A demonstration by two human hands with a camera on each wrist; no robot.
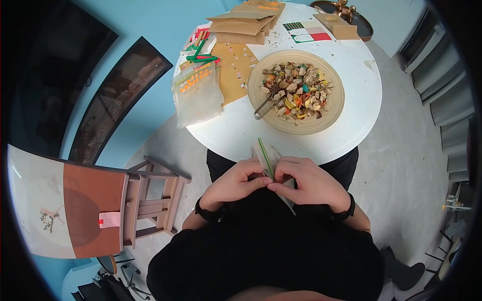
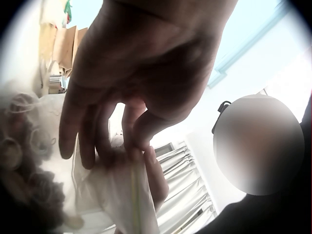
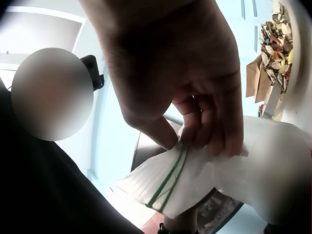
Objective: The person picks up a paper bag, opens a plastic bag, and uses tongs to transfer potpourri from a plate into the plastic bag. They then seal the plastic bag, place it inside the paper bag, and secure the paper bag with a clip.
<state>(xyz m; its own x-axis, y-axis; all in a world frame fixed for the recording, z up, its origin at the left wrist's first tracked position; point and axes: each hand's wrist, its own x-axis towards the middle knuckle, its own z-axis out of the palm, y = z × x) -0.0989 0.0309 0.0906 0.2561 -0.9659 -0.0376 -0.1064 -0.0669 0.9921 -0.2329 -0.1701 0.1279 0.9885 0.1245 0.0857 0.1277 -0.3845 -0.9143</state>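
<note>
Close to the body, at the table's near edge, both hands are at a translucent zip bag (image 1: 264, 152) with a green zip strip. The thumb and fingers of my left hand (image 1: 238, 181) pinch the bag along its strip. From the other side my right hand (image 1: 315, 183) grips the same strip, its thumb tip almost meeting the left thumb. In the right wrist view, the bag (image 3: 195, 173) fans out whitish below the fingers, with two green lines across it. The left wrist view shows the bag (image 2: 114, 197) hanging from the pinching fingertips.
A round wooden tray (image 1: 334, 108) of potpourri stands on the white table (image 1: 359, 85), with metal tongs (image 1: 262, 108) on its left rim. Left of it lie a kraft sheet (image 1: 233, 65), pens (image 1: 201, 56) and bags with orange stickers (image 1: 198, 103). Paper bags (image 1: 241, 27) stand behind.
</note>
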